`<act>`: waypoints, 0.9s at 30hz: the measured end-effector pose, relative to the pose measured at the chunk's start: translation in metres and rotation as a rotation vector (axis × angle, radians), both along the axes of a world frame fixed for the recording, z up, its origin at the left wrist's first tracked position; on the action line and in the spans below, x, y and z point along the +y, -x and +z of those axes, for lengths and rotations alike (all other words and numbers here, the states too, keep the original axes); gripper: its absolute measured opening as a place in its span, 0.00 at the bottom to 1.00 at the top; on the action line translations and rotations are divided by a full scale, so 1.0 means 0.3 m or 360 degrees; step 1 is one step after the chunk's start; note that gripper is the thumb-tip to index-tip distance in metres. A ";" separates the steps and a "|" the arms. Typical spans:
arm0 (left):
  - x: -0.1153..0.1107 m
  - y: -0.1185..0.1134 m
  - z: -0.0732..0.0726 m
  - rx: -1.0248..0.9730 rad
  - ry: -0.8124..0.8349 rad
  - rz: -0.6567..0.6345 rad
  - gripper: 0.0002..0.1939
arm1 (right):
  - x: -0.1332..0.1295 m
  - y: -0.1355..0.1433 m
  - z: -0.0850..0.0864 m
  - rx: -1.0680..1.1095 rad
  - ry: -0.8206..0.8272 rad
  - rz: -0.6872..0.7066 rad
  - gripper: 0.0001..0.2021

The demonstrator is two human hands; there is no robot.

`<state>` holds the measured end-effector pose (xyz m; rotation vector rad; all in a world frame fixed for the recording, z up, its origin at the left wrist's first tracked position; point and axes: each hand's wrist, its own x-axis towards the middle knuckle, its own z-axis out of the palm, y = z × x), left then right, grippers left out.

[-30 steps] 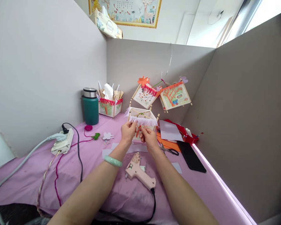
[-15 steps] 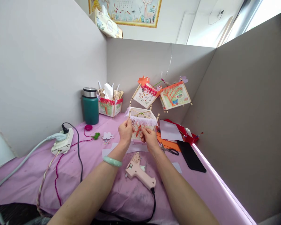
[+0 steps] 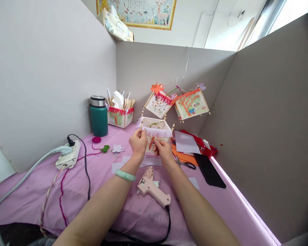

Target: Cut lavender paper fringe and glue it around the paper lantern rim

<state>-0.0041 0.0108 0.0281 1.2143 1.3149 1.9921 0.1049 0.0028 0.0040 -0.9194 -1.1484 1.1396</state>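
On the pink cloth [image 3: 97, 191] lies a pink glue gun [image 3: 153, 187]. Above it, the paper lantern [image 3: 157, 131] (with a pale fringe) is held up, the left hand [image 3: 138, 142] and the right hand [image 3: 163, 150] both pinching its front edge.

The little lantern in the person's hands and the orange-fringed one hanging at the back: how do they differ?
The held lantern has a pale pink fringe; the hanging lantern has an orange one. The held lantern sits low over the pink cloth, gripped by the left hand and right hand; the hanging lantern dangles higher, untouched. The hanging lantern's tree drawing shows fully; the held lantern's is partly hidden by fingers. Both have stick frames and painted paper panels.
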 end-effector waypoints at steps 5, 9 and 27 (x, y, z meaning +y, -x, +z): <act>0.008 -0.001 0.000 -0.0031 -0.0003 -0.0024 0.10 | 0.002 -0.001 0.000 -0.0011 0.0011 0.0004 0.22; 0.026 -0.002 -0.020 -0.0100 0.0020 -0.0110 0.11 | 0.002 -0.001 -0.001 -0.0012 0.0013 -0.0008 0.22; 0.031 0.004 -0.033 -0.0151 0.0074 -0.0287 0.13 | -0.030 0.002 0.027 -0.0336 -0.0388 -0.0150 0.18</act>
